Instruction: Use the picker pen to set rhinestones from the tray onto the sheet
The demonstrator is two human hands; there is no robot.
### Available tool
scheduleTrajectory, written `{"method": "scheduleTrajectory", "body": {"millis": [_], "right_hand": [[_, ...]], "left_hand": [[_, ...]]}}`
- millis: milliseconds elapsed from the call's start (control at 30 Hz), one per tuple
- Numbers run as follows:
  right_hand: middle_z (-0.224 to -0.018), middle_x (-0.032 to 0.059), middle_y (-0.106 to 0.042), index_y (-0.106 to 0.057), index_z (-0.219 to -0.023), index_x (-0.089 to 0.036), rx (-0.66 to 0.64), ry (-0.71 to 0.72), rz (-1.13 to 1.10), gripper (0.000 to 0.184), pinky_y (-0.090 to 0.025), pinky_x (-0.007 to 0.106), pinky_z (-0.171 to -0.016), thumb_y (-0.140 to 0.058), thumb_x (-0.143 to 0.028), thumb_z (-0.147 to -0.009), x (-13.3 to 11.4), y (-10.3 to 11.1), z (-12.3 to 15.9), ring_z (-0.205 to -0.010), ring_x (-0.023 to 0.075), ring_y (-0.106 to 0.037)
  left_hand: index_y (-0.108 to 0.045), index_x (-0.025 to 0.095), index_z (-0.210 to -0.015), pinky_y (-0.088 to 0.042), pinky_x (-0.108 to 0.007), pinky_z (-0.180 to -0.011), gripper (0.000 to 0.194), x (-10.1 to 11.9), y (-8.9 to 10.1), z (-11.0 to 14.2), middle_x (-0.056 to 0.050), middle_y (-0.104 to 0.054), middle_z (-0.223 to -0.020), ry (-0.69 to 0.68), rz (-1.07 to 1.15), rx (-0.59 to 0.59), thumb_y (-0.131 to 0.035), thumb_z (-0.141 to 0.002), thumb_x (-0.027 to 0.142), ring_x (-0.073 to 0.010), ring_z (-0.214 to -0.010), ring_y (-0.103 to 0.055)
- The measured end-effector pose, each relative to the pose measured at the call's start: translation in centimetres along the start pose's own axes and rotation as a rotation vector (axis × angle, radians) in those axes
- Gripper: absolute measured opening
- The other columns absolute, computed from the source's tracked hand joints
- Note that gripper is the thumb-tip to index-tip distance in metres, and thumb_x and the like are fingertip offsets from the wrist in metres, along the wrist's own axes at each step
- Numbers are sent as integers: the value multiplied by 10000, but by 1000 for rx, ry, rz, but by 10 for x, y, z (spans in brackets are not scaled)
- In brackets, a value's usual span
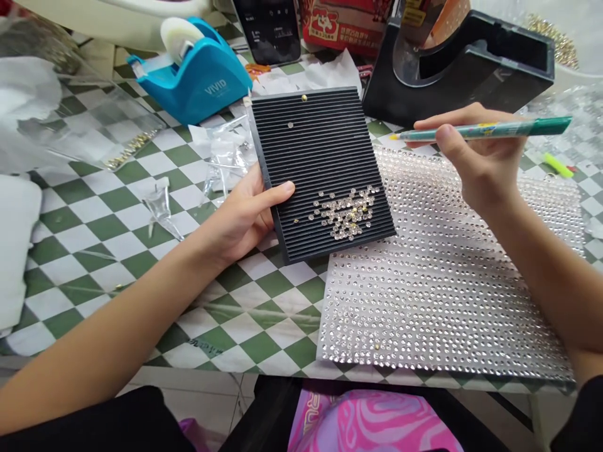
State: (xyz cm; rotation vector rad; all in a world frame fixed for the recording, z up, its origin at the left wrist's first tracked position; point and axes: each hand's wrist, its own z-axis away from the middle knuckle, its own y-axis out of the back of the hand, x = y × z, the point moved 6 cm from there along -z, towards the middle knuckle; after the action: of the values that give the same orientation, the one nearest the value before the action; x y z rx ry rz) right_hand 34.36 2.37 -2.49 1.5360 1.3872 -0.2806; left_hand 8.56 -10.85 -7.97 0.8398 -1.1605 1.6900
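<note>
My left hand (249, 216) grips the left edge of a black ridged tray (311, 157), its thumb lying on top. Small clear rhinestones (346, 216) and a few gold ones lie clustered near the tray's lower right. One gold bead (304, 98) sits by its top edge. In my right hand (485, 154) is a green pen-like tool (494, 129) with a yellow tip, pinched between thumb and fingers and pointing left, apart from the tray. Beneath that hand and partly under the tray, a sheet covered in rows of rhinestones (447, 301) lies on the table.
A blue tape dispenser (202, 81) and a black tape dispenser (452, 75) stand at the back. Between them are a phone (268, 31) and a red package (346, 25). Clear plastic bags (226, 150) lie left of the tray on the checkered tablecloth (254, 307).
</note>
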Motion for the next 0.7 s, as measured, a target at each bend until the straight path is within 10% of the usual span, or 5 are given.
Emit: {"method": "scheduleTrajectory", "body": {"millis": [267,700], "right_hand": [[-984,-18,-785,-806,-1097,-348,-225,130,-43,208,-543,362,-785,-687,-259,-951,-67,-32,15,-879,178,-658],[-902,-11,-742,-802,-1027,-397,-297,157,-24,181,-558,382,-709,-659,-322,-946,-75,-55,17,-792,180,-646]], "left_hand": [[-576,172,-1312,-648,-306,-769,583,1,10,-7,-127,-700,-1364,8,14,-50,-843,-802,263,-351,-1239,-682],[-603,180,-1300,-650,-367,-898,525,2,8,-3,-131,-667,-1427,-26,-1,-68,-821,-829,254,-372,-1327,-627]]}}
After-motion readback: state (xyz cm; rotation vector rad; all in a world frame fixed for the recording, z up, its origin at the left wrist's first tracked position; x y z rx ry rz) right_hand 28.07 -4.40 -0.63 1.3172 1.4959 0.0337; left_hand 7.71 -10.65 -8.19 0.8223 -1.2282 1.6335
